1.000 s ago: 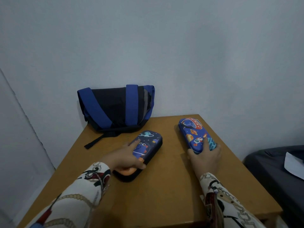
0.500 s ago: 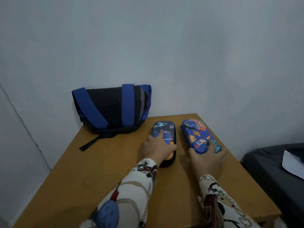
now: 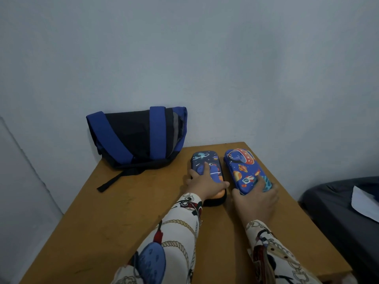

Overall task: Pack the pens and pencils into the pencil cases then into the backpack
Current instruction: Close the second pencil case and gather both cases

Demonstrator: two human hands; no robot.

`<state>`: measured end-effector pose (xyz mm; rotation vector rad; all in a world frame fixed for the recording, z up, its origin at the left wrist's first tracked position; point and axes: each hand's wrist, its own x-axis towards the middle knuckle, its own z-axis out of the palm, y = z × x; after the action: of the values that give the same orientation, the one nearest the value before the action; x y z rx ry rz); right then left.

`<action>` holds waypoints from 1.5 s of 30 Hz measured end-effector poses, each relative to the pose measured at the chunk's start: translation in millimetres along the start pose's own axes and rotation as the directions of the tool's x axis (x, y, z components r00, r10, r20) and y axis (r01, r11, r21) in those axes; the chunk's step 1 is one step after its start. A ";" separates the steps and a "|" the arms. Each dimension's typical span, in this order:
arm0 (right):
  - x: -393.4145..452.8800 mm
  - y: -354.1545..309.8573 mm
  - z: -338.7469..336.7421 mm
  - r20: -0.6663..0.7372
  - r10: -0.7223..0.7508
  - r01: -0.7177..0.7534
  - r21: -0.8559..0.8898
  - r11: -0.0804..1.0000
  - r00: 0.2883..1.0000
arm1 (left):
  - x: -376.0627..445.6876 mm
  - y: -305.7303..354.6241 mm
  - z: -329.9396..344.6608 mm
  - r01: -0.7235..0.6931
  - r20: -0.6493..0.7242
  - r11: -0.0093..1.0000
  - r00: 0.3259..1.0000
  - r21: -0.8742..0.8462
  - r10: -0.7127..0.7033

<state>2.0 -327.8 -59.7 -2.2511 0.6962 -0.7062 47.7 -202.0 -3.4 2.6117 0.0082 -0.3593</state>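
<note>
Dark case (image 3: 207, 167) nearer, table (image 3: 114, 212) seemingly unmoved

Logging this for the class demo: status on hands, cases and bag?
Left hand grips dark pencil case; right hand grips blue pencil case. Both closed, side by side on table. Backpack behind-left, path unobstructed.
</note>
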 end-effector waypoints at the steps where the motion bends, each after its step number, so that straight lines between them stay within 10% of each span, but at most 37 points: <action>1: -0.1 -0.5 0.1 0.006 -0.007 0.007 -0.018 1.000 1.000 | 0.0 -0.2 -0.1 0.000 0.010 1.000 1.000 0.004 -0.001; 34: 3.9 2.2 1.5 0.024 0.018 -0.019 0.032 0.999 1.000 | 5.8 -8.7 -1.7 -0.048 0.024 0.998 0.999 0.044 0.047; 39: 3.5 2.4 -2.7 0.028 0.030 -0.029 -0.026 0.999 0.999 | 11.4 -35.8 -16.9 -0.128 0.065 0.951 0.986 -0.283 0.152; 45: 3.6 -58.0 -9.3 0.016 -0.267 0.262 0.156 0.952 0.963 | 9.8 -121.7 -59.3 0.010 -0.086 0.991 0.996 -0.133 -0.021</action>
<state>14.8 -297.4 -11.0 -2.2300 0.3116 -0.8146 63.3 -67.6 -14.4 2.4945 0.0796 -0.2415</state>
